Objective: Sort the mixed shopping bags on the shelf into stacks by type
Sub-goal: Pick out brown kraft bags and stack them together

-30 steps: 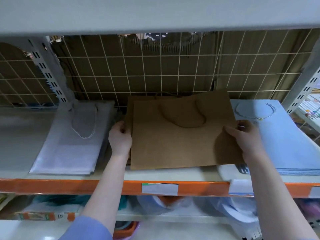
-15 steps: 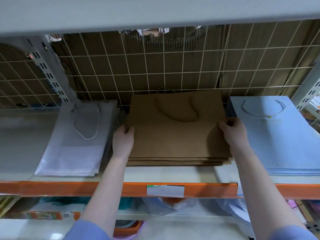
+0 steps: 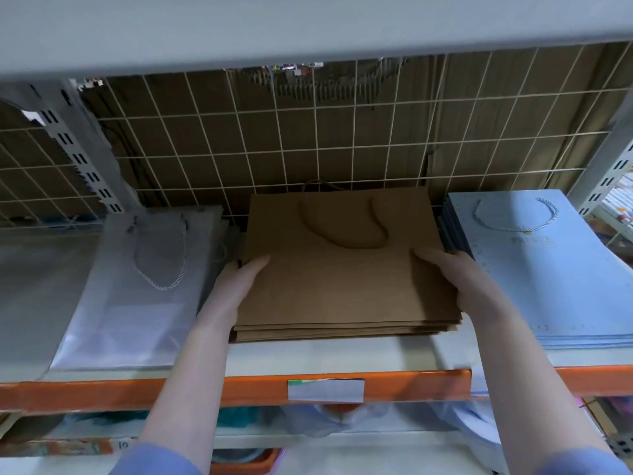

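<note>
A stack of flat brown paper bags (image 3: 342, 289) with twisted handles lies in the middle of the shelf (image 3: 342, 356). My left hand (image 3: 236, 289) holds the stack's left edge, thumb on the top bag and fingers hidden down its side. On the right edge my right hand (image 3: 459, 279) holds the same way, thumb on top. Left of the stack lies a pile of white translucent bags (image 3: 144, 296) with cord handles. To its right sits a pile of light blue bags (image 3: 534, 275), also with cord handles.
A wire grid (image 3: 308, 138) backed by cardboard closes the rear of the shelf. The upper shelf board (image 3: 308, 25) hangs low overhead. Slotted uprights (image 3: 82, 156) stand at both sides. An orange beam (image 3: 239, 389) with a label runs along the front; more goods lie below.
The brown bag I held tilted above the shelf now lies flat on the brown stack, pushed back toward the grid. Both hands moved with it and stay at its sides.
</note>
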{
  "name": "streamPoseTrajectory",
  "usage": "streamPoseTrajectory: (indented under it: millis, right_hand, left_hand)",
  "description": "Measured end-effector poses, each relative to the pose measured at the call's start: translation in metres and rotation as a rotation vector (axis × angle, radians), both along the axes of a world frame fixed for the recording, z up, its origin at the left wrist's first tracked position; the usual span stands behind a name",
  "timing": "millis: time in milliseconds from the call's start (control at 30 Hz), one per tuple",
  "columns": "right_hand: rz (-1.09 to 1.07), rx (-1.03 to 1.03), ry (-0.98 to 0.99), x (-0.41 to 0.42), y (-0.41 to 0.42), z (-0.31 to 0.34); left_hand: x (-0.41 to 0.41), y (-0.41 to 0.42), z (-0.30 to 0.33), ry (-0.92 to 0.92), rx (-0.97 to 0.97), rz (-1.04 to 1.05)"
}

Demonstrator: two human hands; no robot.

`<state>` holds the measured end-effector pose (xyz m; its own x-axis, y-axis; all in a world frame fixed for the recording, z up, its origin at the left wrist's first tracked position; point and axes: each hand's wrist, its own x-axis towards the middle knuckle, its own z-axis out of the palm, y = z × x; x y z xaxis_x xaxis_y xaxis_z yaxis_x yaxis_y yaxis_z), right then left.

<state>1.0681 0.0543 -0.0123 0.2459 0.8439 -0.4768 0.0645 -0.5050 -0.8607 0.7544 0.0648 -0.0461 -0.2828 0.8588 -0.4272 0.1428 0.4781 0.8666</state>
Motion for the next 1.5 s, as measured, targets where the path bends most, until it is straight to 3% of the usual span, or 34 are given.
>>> streamPoseTrajectory:
  millis: [167,367,833,1200,1300,1500]
  right_hand:
    - [0.027,-0.050,0.037,0.000,0.003,0.004]
    - [0.053,-0.114,0.038,0.000,0.010,0.008]
    - [0.089,0.003,0.198,0.012,-0.004,-0.003]
    - [0.060,0.388,0.193,0.017,-0.003,0.001]
    - [0.109,0.514,0.189,0.017,0.000,0.006]
    - [0.241,0.613,0.242,0.022,-0.006,0.004]
  left_hand:
    - [-0.010,0.007,0.002,-0.150,-0.027,0.022]
    - [-0.008,0.006,0.011,-0.190,-0.037,0.015]
    - [-0.008,-0.006,0.026,-0.276,-0.003,-0.062]
    - [0.000,-0.025,0.034,-0.370,0.331,-0.107]
    - [0.001,-0.029,0.045,-0.293,0.473,-0.139]
    - [-0.002,-0.039,0.042,-0.191,0.448,-0.180]
